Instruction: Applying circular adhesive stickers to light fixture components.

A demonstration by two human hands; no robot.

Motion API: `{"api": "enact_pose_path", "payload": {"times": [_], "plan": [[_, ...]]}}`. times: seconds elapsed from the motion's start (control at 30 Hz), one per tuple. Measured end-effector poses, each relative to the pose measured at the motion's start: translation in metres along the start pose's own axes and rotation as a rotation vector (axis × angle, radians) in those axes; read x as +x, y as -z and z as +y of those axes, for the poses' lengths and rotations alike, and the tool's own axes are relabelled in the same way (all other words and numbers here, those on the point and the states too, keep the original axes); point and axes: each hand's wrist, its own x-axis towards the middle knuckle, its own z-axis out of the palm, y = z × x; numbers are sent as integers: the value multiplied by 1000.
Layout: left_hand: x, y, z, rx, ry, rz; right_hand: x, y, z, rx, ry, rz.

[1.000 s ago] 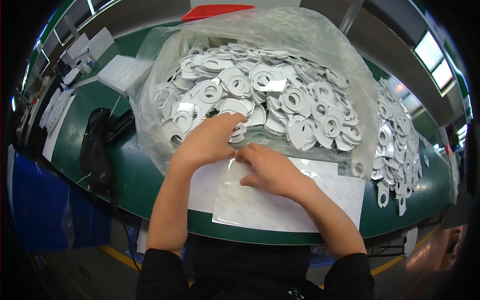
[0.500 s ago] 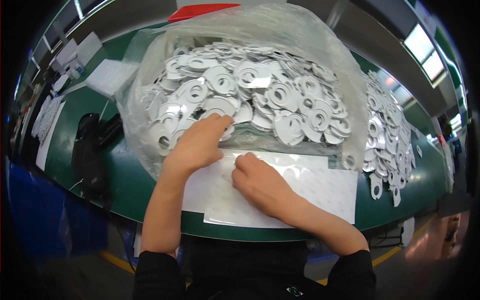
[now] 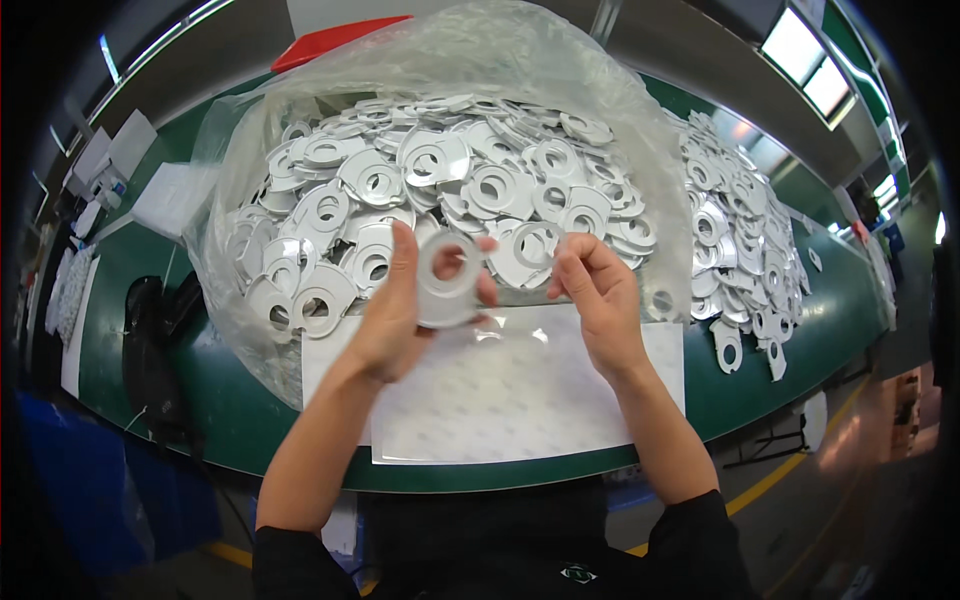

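My left hand (image 3: pixel 385 325) is closed on a flat white plate (image 3: pixel 447 308) with a large round hole, its thumb on the near side and some fingers behind. The plate is slightly blurred and held above the front of the pile. To its right, my right hand (image 3: pixel 608 310) pinches a thin, pale ring (image 3: pixel 517 243) between thumb and forefinger, partly lost against the plates behind. A glossy white sheet (image 3: pixel 500 405) with faint round marks lies below both hands. Just beyond it, a clear plastic bag (image 3: pixel 225 330) gapes around a heap of similar plates (image 3: pixel 370 180).
More plates (image 3: pixel 745 240) are heaped on the green table (image 3: pixel 230 400) to the right of the bag. On the left lie a black object (image 3: pixel 155 360) and a white block (image 3: pixel 175 200). A red tray (image 3: pixel 340 40) stands behind the bag.
My left hand has come back from the heap with a plate in it. My right hand has risen from the sheet and moved right, with the thin ring at its fingertips. The view has shifted slightly.
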Motion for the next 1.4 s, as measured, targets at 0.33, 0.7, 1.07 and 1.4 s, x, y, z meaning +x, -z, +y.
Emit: {"api": "enact_pose_path", "payload": {"times": [0.33,0.7,1.07,1.4], "plan": [[11,-5,-45,-392,283,-8,-9,-15,22,-104,-177,-94],[12,0,-48,-412,230,-27,-7,-14,23,-34,-218,-140],[12,0,-49,-407,231,-30,-7,-16,21,-22,-241,-130],[11,-1,-48,-399,229,-34,-7,-16,22,-27,-239,-119]]}}
